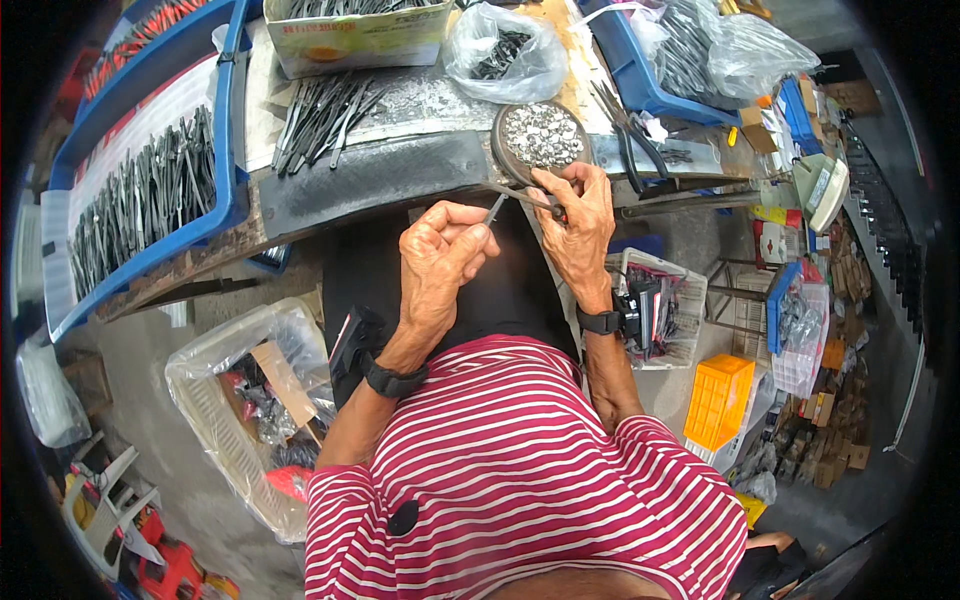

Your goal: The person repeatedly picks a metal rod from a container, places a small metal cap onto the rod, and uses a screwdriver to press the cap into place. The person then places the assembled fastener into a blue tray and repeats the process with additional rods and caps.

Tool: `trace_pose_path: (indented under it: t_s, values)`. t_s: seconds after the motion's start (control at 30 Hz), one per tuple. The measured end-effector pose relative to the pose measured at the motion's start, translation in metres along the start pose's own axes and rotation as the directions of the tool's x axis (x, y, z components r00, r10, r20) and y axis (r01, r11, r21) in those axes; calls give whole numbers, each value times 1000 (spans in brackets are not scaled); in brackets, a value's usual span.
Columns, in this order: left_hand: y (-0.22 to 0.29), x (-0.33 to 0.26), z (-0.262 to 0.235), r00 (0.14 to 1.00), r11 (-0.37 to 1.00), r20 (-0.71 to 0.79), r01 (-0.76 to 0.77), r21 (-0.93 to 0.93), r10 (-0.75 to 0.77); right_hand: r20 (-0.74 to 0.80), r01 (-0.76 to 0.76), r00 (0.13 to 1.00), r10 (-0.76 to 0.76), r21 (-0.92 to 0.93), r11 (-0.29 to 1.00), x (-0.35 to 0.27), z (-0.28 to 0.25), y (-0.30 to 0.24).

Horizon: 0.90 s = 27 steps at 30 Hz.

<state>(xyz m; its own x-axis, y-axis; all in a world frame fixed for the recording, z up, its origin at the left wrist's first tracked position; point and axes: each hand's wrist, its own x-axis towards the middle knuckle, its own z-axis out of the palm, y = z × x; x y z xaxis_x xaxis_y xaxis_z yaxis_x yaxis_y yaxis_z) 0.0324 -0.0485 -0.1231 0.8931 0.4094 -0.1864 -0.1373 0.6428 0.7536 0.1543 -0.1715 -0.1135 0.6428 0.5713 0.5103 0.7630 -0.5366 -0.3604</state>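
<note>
My left hand (440,255) is closed, its thumb and forefinger pinching a slim dark grey metal piece (495,208) in front of the bench edge. Close by on the right, my right hand (578,225) has its fingers around a dark narrow rod (526,198), which points left and crosses the upper end of the slim piece. Whether the two touch is not clear. Just beyond the right hand's fingertips is a round dish (499,146) full of small silvery metal parts (545,135). Pliers with dark handles (630,140) lie right of the dish.
A loose bunch of dark metal strips (320,122) lies on the bench. Behind it are a cardboard box (360,42) and a clear bag of black parts (505,55). Blue trays (238,110) flank the bench. Crates, including a yellow one (720,400), stand on the floor.
</note>
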Motion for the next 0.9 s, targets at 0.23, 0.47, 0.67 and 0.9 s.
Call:
trace_pose_path:
  t_s: [0.23, 0.47, 0.67, 0.9]
  values:
    - [0, 0, 0, 1000, 999, 16, 22, -41, -21, -45, 20, 999, -16, 93, 995, 5, 2, 1]
    - [-1, 1, -2, 999, 992, 37, -7, -127, 11, -40, 51, 998, -48, 75, 996, 15, -2, -9]
    - [-2, 0, -2, 998, 982, 54, -26, -188, 37, 206, -347, 938, 279, 574, 741, 9, -13, -36]
    - [-2, -3, -4, 999, 979, 16, -44, -200, 48, 350, -415, 906, 236, 840, 348, 8, -8, -49]
